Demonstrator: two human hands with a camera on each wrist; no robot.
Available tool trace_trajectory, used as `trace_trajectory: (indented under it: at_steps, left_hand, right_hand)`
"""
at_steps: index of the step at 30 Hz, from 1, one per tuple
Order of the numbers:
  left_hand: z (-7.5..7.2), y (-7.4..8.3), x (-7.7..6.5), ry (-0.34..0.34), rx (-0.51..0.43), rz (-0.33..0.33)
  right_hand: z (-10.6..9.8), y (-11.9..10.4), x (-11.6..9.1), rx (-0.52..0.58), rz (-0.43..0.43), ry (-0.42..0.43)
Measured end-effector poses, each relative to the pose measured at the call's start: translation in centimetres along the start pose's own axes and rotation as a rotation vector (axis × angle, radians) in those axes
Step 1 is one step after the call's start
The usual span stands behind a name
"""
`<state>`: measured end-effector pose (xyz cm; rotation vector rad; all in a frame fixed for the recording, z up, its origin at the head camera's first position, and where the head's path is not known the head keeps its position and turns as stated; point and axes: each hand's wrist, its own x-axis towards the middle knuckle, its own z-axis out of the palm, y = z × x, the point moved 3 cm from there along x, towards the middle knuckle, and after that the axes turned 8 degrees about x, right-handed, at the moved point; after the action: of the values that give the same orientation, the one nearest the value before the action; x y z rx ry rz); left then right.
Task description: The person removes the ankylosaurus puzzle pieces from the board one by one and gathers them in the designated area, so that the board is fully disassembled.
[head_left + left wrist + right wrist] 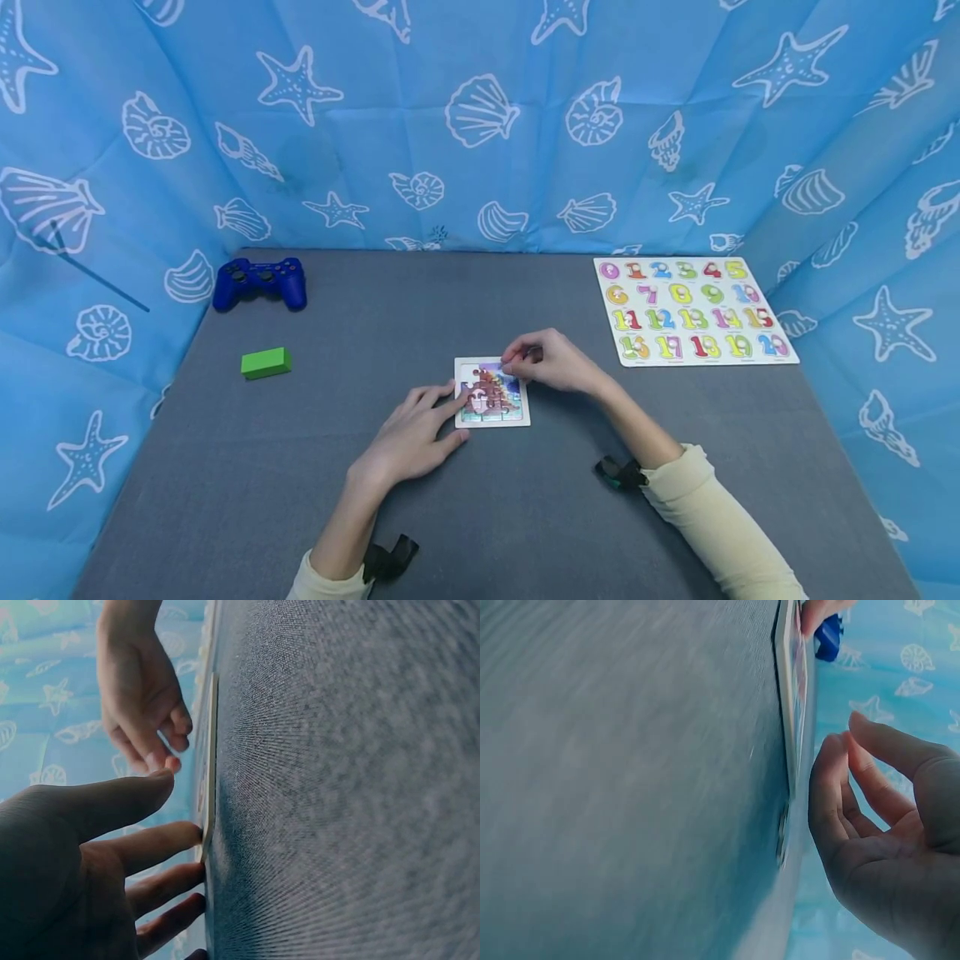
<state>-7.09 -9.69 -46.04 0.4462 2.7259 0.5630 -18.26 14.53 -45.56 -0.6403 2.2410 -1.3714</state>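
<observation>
A small jigsaw puzzle (491,400) with a brown and purple picture lies in a white-edged tray (492,423). Several pieces fill most of it, while its upper left shows pale backing. My left hand (420,437) lies at the tray's left side, fingers extended, with fingertips (196,834) at the edge. Over the upper right corner, my right hand (555,360) has its thumb and fingers bent together, tips close to one another (885,802). I cannot tell whether a piece sits between them. A small flat thing (782,836) lies beside the tray, under the right hand.
A number puzzle board (693,312) lies at the back right. At the back left is a blue game controller (260,283), with a green block (266,363) in front of it. Blue curtain (480,167) with white shells surrounds the grey table (337,333).
</observation>
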Motion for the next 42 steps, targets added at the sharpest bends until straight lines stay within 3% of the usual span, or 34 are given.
trace_trajectory:
  at_steps: [10, 17, 31, 42]
  left_hand:
    - [0.1, -0.2, 0.0, 0.003, 0.000, 0.027]
    - [0.0, -0.2, 0.0, 0.002, 0.000, 0.036]
    - [0.1, -0.3, 0.0, -0.002, -0.009, 0.039]
    - [0.2, -0.4, 0.1, -0.001, -0.007, 0.036]
  right_hand:
    - [2.2, -1.0, 2.2, -0.084, -0.046, -0.065]
    - [3.0, -1.0, 3.5, -0.133, -0.004, -0.106]
    - [3.4, -1.6, 3.8, -0.217, 0.037, -0.147]
    - [3.3, -2.0, 3.0, -0.286, -0.054, -0.105]
